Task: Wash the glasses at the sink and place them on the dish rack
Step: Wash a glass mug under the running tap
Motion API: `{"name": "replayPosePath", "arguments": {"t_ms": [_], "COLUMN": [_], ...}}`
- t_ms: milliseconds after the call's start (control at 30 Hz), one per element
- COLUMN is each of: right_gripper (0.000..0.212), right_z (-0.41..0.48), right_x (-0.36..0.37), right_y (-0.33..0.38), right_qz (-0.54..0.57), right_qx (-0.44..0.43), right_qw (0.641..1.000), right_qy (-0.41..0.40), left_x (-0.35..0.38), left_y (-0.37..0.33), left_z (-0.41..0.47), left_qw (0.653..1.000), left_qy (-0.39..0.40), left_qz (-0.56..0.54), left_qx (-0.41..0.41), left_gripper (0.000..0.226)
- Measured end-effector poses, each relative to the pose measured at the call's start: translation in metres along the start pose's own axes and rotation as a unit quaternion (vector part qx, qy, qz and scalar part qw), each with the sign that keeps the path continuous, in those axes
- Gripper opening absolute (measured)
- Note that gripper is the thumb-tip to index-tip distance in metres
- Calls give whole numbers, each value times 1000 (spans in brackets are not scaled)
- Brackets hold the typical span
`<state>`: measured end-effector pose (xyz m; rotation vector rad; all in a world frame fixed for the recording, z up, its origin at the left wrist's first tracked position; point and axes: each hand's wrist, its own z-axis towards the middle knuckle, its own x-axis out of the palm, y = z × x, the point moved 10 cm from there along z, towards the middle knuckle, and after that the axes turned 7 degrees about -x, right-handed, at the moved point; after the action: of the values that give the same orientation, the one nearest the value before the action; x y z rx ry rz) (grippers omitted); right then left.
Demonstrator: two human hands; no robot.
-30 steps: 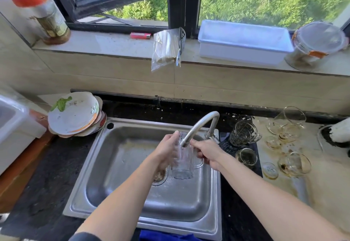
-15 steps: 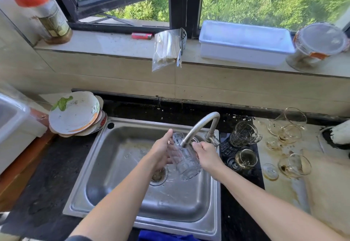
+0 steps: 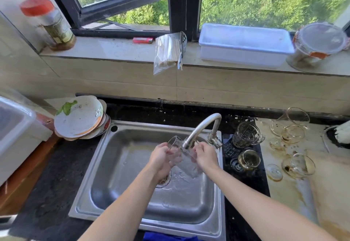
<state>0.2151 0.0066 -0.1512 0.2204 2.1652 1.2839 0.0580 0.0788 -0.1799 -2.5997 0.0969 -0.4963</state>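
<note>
A clear drinking glass (image 3: pixel 184 157) is tilted on its side over the steel sink (image 3: pixel 121 165), just under the faucet spout (image 3: pixel 197 132). My left hand (image 3: pixel 161 158) grips it near the rim, which points up and left. My right hand (image 3: pixel 205 155) holds its base end. Water lies on the sink floor around the drain (image 3: pixel 163 181). Several dirty glasses stand on the counter to the right: a patterned mug (image 3: pixel 246 134), a small glass (image 3: pixel 249 159), and stained glass cups (image 3: pixel 299 165).
A stack of dirty plates (image 3: pixel 79 118) leans at the sink's back left corner. A white bin (image 3: pixel 17 132) sits at the far left. On the sill are a jar (image 3: pixel 51 24), a chopstick bag (image 3: pixel 168 51), a white tub (image 3: pixel 244 43) and a lidded container (image 3: pixel 320 43).
The glass has gone from upright under the spout to tilted, rim up and left. Both hands rose slightly and turned it between them.
</note>
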Motion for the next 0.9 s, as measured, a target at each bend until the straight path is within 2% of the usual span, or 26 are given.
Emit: {"name": "replayPosePath", "arguments": {"t_ms": [33, 100, 167, 233, 300, 400, 467, 533, 600, 733, 767, 833, 867, 900], "right_gripper": [33, 33, 31, 22, 28, 38, 45, 58, 62, 43, 43, 45, 44, 43], "right_z": [0, 1, 3, 4, -4, -21, -17, -4, 6, -5, -3, 3, 4, 4], "right_x": [-4, -7, -5, 1, 12, 29, 28, 18, 14, 22, 20, 13, 10, 9], "right_y": [10, 22, 27, 23, 22, 23, 17, 2, -5, 16, 15, 10, 4, 1], "right_qz": [-29, -68, -71, -80, -76, -28, -34, -24, -28, -155, -129, 49, 134, 174], "right_qx": [-39, -94, -110, -101, -105, -110, -78, 15, 62, -9, -1, 74, 121, 149], "right_qw": [999, 993, 991, 992, 989, 985, 990, 997, 997, 987, 991, 996, 983, 973], "right_qy": [-12, -20, -17, 13, 73, 130, 112, 72, 46, 39, 38, 30, 27, 27], "left_x": [0, -1, -3, -7, -13, -15, -4, 10, 19, 18, 21, 32, 37, 38], "left_y": [5, 17, 21, 9, -5, -24, -32, -35, -39, -54, -54, -49, -47, -47], "left_z": [-1, -10, -13, -6, 0, -2, -14, -26, -34, -38, -40, -46, -51, -53], "left_qw": [999, 981, 969, 974, 970, 936, 907, 877, 846, 782, 774, 753, 746, 750], "left_qy": [12, 36, 42, 9, -43, -108, -117, -110, -114, -152, -142, -112, -100, -97], "left_qz": [31, 152, 205, 212, 239, 315, 365, 411, 448, 495, 502, 523, 529, 523], "left_qx": [-38, -112, -133, -78, 6, 112, 173, 222, 265, 347, 357, 383, 392, 394], "left_gripper": [34, 20, 17, 24, 25, 22, 20, 24, 27, 29, 30, 34, 35, 35]}}
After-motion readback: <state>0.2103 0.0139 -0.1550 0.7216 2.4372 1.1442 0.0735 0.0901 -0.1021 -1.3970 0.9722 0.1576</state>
